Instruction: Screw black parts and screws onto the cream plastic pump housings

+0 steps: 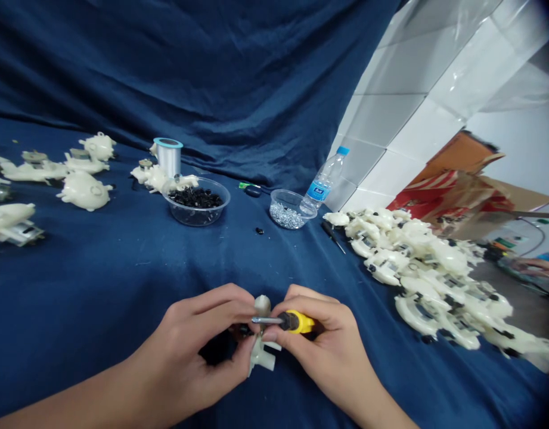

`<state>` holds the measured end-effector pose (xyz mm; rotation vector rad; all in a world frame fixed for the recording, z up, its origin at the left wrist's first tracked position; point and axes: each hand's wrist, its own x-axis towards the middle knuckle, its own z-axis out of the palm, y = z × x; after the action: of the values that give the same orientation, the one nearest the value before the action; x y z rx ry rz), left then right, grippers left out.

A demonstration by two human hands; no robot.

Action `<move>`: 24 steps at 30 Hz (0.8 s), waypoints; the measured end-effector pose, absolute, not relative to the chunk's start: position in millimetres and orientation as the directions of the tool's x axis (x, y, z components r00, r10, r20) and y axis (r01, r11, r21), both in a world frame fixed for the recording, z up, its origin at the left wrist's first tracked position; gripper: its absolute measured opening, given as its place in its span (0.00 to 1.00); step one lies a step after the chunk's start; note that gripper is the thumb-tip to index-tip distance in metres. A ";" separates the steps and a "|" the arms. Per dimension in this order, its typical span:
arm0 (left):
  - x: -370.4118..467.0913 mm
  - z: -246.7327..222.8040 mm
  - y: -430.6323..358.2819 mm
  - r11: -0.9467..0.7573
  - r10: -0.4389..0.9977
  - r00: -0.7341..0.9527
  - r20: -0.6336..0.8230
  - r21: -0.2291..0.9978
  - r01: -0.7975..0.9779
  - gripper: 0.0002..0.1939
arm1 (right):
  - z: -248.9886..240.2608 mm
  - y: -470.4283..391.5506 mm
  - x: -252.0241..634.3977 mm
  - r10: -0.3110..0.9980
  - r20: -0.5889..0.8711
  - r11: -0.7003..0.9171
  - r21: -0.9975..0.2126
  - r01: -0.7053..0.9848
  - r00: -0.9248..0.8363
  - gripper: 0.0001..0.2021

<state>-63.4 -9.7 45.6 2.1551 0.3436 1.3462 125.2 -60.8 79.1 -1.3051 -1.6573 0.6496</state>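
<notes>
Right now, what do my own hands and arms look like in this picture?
Your left hand and right hand look bare: no gloves, rings or watch show. No sleeves come into view, and I can't make out any markings.

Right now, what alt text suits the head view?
The left hand holds a pale plastic part, the right hand a yellow-handled screwdriver, over blue cloth. Tubs of black pieces and silvery bits stand beyond; pale parts are heaped at right.
</notes>
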 end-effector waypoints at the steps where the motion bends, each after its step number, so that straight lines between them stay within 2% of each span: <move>1: -63.1 45.9 -9.6 -0.806 0.492 0.454 0.743 0.586 -0.085 0.16 | 78.9 -60.8 124.9 0.945 0.327 0.303 -0.827 0.474 -0.034 0.07; 5: -61.6 47.4 -8.4 -0.798 0.500 0.464 0.732 0.597 -0.083 0.17 | 79.4 -61.0 123.9 0.944 0.328 0.303 -0.820 0.486 -0.035 0.06; 10: -61.7 48.2 -7.4 -0.784 0.506 0.494 0.708 0.616 -0.080 0.12 | 84.7 -64.7 127.9 0.934 0.355 0.314 -0.787 0.531 -0.025 0.06; 13: -63.5 46.6 -8.2 -0.765 0.521 0.505 0.688 0.639 -0.082 0.12 | 89.7 -72.5 138.7 0.912 0.408 0.344 -0.727 0.594 -0.028 0.01; 15: -64.5 45.1 -8.7 -0.759 0.526 0.502 0.686 0.646 -0.087 0.12 | 92.7 -80.5 150.5 0.883 0.463 0.382 -0.617 0.688 -0.076 0.07; 18: -64.8 43.7 -8.8 -0.756 0.528 0.489 0.695 0.646 -0.103 0.12 | 96.0 -94.1 170.7 0.841 0.499 0.426 -0.371 0.825 -0.210 0.13; 21: -64.4 44.0 -8.4 -0.747 0.535 0.498 0.682 0.657 -0.099 0.13 | 98.3 -106.1 185.5 0.822 0.475 0.438 -0.171 0.883 -0.316 0.14; 24: -64.2 44.4 -8.2 -0.748 0.538 0.505 0.675 0.659 -0.082 0.12 | 99.7 -114.4 189.9 0.806 0.468 0.435 -0.052 0.899 -0.363 0.13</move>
<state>-64.2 -8.2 44.4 2.1082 0.3714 1.2495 189.9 -114.4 99.7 -1.4417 -2.2661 -0.2965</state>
